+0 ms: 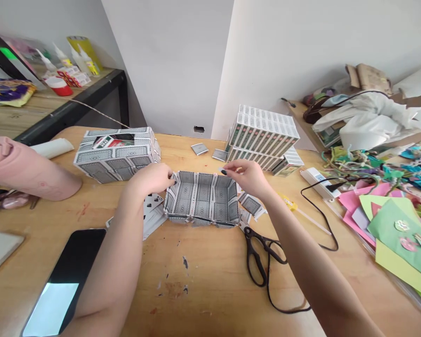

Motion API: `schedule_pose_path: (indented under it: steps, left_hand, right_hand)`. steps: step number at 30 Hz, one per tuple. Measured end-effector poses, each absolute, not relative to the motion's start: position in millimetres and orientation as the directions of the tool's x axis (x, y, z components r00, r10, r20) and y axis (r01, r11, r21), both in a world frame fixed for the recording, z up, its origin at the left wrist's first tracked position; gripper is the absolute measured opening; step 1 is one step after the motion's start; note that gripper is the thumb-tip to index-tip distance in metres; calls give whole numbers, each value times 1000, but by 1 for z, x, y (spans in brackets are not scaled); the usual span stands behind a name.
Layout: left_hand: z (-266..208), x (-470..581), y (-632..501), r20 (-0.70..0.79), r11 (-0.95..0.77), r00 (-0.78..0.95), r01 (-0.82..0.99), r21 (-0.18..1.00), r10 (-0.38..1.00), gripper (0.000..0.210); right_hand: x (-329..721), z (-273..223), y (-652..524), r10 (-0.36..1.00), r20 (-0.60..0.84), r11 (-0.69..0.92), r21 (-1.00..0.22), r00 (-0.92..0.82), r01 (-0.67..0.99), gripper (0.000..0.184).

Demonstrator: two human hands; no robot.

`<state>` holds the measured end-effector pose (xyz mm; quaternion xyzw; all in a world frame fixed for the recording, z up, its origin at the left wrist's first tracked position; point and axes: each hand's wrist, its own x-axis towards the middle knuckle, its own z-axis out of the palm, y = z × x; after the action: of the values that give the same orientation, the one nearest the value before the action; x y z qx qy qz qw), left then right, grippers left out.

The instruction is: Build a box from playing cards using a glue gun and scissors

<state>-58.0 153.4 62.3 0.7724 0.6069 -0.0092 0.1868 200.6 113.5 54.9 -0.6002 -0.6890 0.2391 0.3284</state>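
An open box made of playing cards (203, 199) sits in front of me, its grey patterned card backs showing inside and out. My left hand (154, 178) is closed on its far left corner, thumb at the rim. Just above the far right corner, my right hand (246, 177) is closed in a pinch. A small pale bit shows at those fingertips, too small to name. Loose playing cards (154, 217) lie left of the box, partly under my left forearm, and more cards (250, 204) lie to its right. Black-handled scissors (257, 255) rest close by, blades toward the box.
A larger card-covered box (117, 157) stands at the left, beside a pink bag-like object (31, 168). Stacked card packs (263, 133) rise behind my right hand. A phone (65, 281), a glue gun (289, 203) with its cord, a power strip (319, 183) and coloured paper (403, 234) surround the work area.
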Motion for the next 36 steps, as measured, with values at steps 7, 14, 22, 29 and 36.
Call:
schedule_pose_path:
  steps: [7, 14, 22, 29, 36]
  left_hand:
    - [59, -44, 153, -192, -322, 333, 943, 89, 923, 24]
    - [51, -23, 150, -77, -460, 498, 840, 287, 863, 33]
    - [39, -15, 152, -37, -540, 673, 624, 564, 739, 36]
    - [36, -8, 149, -51, -584, 685, 655, 479, 726, 36]
    - [36, -4, 147, -51, -596, 664, 700, 393, 746, 36]
  right_hand:
    - [177, 43, 127, 976, 161, 218, -768, -147, 602, 24]
    - [182, 37, 119, 992, 49, 107, -828, -120, 550, 13]
    - [184, 30, 103, 985, 112, 171, -770, -133, 614, 15]
    - [185, 16, 102, 982, 161, 187, -758, -99, 625, 21]
    - [183, 3, 99, 996, 87, 82, -875, -11, 477, 14]
